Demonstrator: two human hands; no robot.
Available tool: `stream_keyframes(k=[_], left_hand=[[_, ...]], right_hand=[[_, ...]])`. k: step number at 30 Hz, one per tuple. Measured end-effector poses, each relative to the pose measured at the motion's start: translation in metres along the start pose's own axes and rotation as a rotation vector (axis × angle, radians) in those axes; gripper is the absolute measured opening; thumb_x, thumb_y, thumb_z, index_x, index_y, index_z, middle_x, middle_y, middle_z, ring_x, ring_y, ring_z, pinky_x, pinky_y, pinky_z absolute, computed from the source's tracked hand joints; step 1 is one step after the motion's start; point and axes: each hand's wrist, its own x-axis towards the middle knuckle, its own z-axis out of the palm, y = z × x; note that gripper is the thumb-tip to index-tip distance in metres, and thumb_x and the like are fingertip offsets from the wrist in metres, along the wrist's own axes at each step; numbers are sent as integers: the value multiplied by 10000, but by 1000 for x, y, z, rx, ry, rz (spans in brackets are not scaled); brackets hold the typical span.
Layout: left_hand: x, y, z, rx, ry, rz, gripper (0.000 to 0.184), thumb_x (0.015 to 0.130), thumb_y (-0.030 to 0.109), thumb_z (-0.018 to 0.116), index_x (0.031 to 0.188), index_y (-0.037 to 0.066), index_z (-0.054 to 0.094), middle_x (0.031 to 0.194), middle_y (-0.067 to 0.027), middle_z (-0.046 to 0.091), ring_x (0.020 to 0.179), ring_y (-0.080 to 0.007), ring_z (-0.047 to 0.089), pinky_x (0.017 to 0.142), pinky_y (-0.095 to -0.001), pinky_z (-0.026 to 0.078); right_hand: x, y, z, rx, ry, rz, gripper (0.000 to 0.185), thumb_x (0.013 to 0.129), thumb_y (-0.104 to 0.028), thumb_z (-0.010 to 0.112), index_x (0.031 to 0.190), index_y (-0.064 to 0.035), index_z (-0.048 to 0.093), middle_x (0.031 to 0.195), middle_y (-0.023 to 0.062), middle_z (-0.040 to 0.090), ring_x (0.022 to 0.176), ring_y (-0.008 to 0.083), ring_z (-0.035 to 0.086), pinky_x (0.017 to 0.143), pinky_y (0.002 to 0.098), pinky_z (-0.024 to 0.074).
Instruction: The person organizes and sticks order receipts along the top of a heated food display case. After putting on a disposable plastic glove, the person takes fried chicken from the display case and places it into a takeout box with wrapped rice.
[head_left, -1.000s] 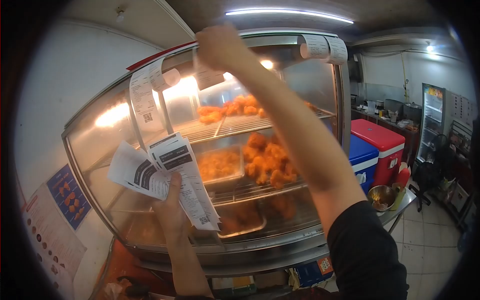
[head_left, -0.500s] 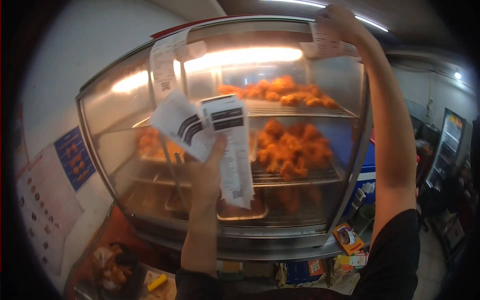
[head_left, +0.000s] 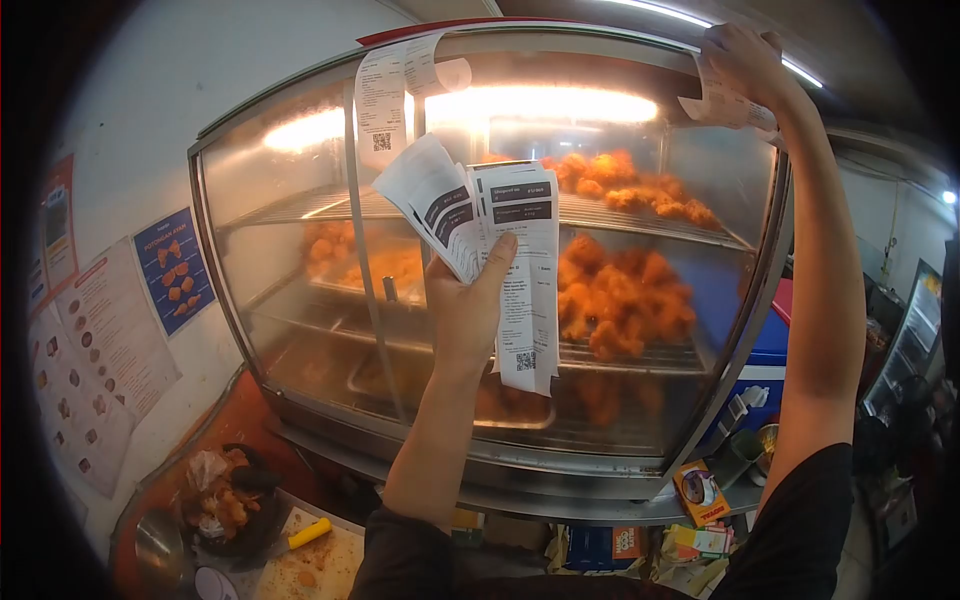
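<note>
My left hand (head_left: 466, 305) is closed around a bundle of printed receipts (head_left: 527, 285), thumb pressed across the front. Some slips fan out to the left; the longest one hangs down with a QR code near its lower end. Behind the bundle stands a glass display cabinet (head_left: 440, 470) with fried chicken (head_left: 620, 290) on its wire shelves. My right hand (head_left: 745, 65) is raised to the cabinet's upper right edge, fingers curled at a curling receipt (head_left: 728, 103). Another long receipt (head_left: 382, 100) hangs from the top edge at the left.
Posters (head_left: 168, 270) cover the wall at left. Below are a yellow-handled tool (head_left: 309, 533) on a cutting board (head_left: 310, 575) and a dark bowl of scraps (head_left: 222, 490). An orange box (head_left: 702, 492) stands under the cabinet's right side, with blue packaging (head_left: 598, 547) nearby.
The view has shifted, so the cabinet sits further right and lower left things show more. My left hand still holds the receipts, now steadier. My right hand remains at the top edge.
</note>
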Motion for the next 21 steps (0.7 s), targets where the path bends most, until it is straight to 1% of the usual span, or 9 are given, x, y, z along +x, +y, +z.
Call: stream_keyframes(k=[2, 3, 5, 9, 11, 12, 14, 18, 21], left_hand=[[-2, 0, 1, -16, -9, 7, 184, 806, 72, 620, 961, -17, 578, 888, -78, 629, 770, -117, 594, 673, -239, 477], [-2, 2, 1, -11, -1, -3, 184, 806, 71, 619, 962, -18, 578, 887, -77, 629, 770, -117, 595, 674, -239, 476], [-4, 4, -1, -5, 8, 1, 184, 806, 69, 618, 962, -19, 579, 886, -77, 630, 770, -118, 595, 674, -239, 476], [-8, 7, -9, -52, 9, 1, 181, 805, 60, 617, 964, -18, 581, 889, -76, 630, 773, -120, 595, 674, -236, 474], [-9, 10, -16, -57, 19, -10, 177, 804, 57, 616, 962, -17, 582, 891, -77, 630, 773, -121, 595, 675, -236, 474], [-9, 9, -21, -40, 39, -9, 183, 801, 50, 616, 967, -16, 577, 886, -76, 628, 772, -124, 595, 678, -238, 475], [-9, 7, -32, -28, 54, -9, 190, 798, 43, 617, 972, -16, 572, 882, -76, 627, 772, -127, 596, 682, -241, 476], [-4, 10, -56, -4, 102, -23, 242, 792, 3, 599, 1021, -17, 523, 926, -81, 597, 812, -142, 589, 699, -249, 482], [-1, 12, -71, -3, 110, -73, 269, 794, -27, 579, 1051, -21, 498, 955, -85, 579, 834, -154, 585, 708, -251, 486]], right_hand=[[0, 14, 17, -356, 187, -252, 186, 787, -184, 458, 881, -111, 601, 998, 43, 577, 983, 278, 502, 826, 449, 350], [-5, 7, 5, -364, 196, -245, 186, 787, -184, 458, 881, -111, 601, 998, 43, 577, 983, 278, 502, 826, 449, 350], [-16, -21, -24, -332, -89, -41, 198, 786, -190, 446, 873, -108, 603, 1020, 43, 573, 940, 273, 515, 800, 451, 360], [-10, 3, 10, -205, 93, -171, 193, 776, -186, 467, 877, -104, 609, 977, 54, 584, 929, 264, 514, 791, 456, 363], [-9, 8, 14, 311, 82, -51, 207, 786, -195, 455, 880, -98, 613, 927, 64, 596, 959, 262, 496, 818, 470, 337], [-12, 1, 8, 314, 87, -50, 207, 786, -195, 455, 880, -98, 613, 927, 64, 596, 959, 262, 496, 818, 470, 337], [-21, -18, -11, -101, 46, -47, 227, 789, -197, 446, 886, -89, 621, 891, 78, 606, 958, 270, 497, 831, 479, 318], [-24, -14, -3, -114, 187, -49, 236, 791, -203, 432, 883, -114, 631, 894, 80, 612, 954, 282, 496, 800, 477, 320], [-23, -18, -15, -27, 82, 30, 234, 793, -221, 438, 857, -114, 636, 886, 76, 616, 959, 294, 489, 811, 488, 325]])
